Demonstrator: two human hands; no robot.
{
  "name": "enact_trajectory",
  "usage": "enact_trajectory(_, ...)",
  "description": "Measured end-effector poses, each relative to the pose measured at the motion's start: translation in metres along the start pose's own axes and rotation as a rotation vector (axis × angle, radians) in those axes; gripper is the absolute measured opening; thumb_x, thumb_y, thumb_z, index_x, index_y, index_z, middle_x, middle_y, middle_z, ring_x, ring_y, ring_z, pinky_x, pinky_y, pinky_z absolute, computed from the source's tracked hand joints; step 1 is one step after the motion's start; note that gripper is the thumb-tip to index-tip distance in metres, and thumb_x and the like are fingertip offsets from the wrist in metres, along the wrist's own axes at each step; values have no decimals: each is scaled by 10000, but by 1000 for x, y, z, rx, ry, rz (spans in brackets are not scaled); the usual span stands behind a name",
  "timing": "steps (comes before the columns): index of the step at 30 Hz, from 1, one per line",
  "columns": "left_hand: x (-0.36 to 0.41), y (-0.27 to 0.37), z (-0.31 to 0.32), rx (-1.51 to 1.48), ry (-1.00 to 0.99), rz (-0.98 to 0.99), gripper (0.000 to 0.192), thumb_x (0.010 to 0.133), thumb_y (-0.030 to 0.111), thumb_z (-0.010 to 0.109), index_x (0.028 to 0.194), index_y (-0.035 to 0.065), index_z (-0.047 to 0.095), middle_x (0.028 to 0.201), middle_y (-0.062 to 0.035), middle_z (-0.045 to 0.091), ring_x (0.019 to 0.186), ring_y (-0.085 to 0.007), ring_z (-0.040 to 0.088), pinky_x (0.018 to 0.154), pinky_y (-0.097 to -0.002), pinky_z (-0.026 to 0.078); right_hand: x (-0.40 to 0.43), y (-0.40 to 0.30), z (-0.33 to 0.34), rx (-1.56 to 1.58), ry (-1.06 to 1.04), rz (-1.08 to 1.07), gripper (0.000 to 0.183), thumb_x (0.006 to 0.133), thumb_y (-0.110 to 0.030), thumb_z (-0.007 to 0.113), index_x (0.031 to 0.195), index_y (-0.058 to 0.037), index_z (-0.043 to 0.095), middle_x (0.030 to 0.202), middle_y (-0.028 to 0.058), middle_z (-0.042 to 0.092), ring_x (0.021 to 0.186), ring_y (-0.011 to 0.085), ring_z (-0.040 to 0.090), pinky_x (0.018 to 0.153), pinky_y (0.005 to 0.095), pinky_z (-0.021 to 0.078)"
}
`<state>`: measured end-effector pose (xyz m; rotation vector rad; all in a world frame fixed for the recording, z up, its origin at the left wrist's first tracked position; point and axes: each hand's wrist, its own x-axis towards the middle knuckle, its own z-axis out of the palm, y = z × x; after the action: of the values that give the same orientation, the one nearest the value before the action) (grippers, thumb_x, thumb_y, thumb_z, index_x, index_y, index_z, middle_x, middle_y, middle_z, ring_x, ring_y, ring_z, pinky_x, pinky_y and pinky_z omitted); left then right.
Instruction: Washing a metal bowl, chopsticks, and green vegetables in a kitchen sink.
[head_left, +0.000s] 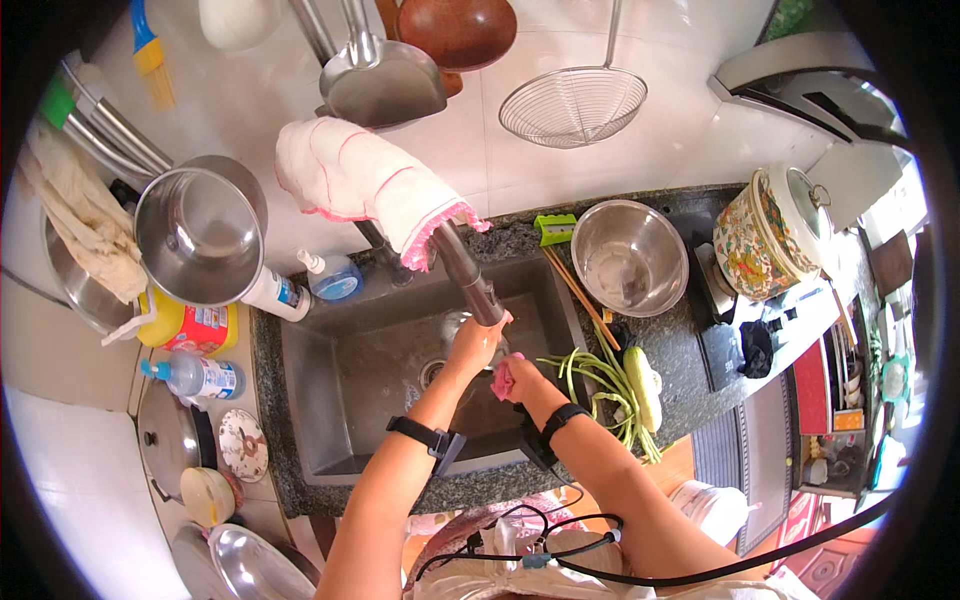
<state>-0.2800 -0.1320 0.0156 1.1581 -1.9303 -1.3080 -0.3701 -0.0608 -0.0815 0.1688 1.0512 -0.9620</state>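
Over the dark sink basin (360, 375), my left hand (474, 346) is at the outlet end of the dark faucet (463, 274); whether its fingers grip anything is hidden. My right hand (525, 381), just to the right and a little lower, is closed on a pink cloth (508, 376). A white towel with a pink edge (375, 176) is draped over the faucet's upper part. The round drain (433, 371) lies left of my hands. Green long beans (611, 397) and a pale green gourd (642, 386) rest on the counter beside the basin's right edge.
Right of the sink are a steel bowl (630, 257), wooden chopsticks (581, 296), a green peeler-like tool (555, 229) and a patterned pot (766, 234). Soap bottles (334, 278) stand at the back left. A wire skimmer (574, 106) hangs above. A black cable (675, 580) crosses near my body.
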Motion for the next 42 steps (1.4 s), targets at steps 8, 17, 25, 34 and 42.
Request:
enact_trajectory(8, -7, 21, -24, 157, 127, -51, 168, 750, 202, 538, 763, 36, 558, 742, -75, 582, 661, -185, 546, 585, -284, 401, 15, -5, 3, 469, 136, 150, 195, 770, -109, 393, 577, -83, 398, 474, 21, 398, 428, 172, 424, 544, 354, 453)
enact_trajectory(17, -45, -10, -30, 749, -103, 276, 201, 673, 219, 591, 835, 100, 588, 816, -48, 568, 672, -255, 551, 614, -344, 439, -11, -24, 27, -576, 397, -440, 350, 761, -214, 432, 484, -4, 478, 477, 120, 515, 395, 235, 513, 400, 401, 418)
enact_trajectory(25, -42, -47, -19, 166, -46, -193, 171, 731, 157, 568, 864, 49, 563, 647, -102, 552, 602, -170, 514, 583, -300, 396, -48, -39, 70, -1142, 525, -965, 365, 755, -321, 483, 984, -40, 529, 978, 204, 477, 796, 379, 520, 684, 406, 426)
enact_trajectory(34, -42, -13, -33, -172, -83, -301, 160, 766, 122, 538, 877, 8, 540, 745, 24, 525, 656, -52, 432, 592, -209, 366, -47, -35, 82, -1440, 568, -1291, 259, 740, -266, 476, 907, -80, 543, 1000, 117, 437, 915, 306, 411, 777, 428, 350)
enact_trajectory(42, -43, -41, -49, -563, -108, -273, 115, 767, 102, 534, 863, 38, 538, 764, 38, 523, 676, -50, 449, 622, -190, 360, -62, -28, 111, -1313, 203, -1348, 244, 768, -130, 387, 941, -22, 521, 1070, 144, 459, 931, 319, 467, 817, 330, 371)
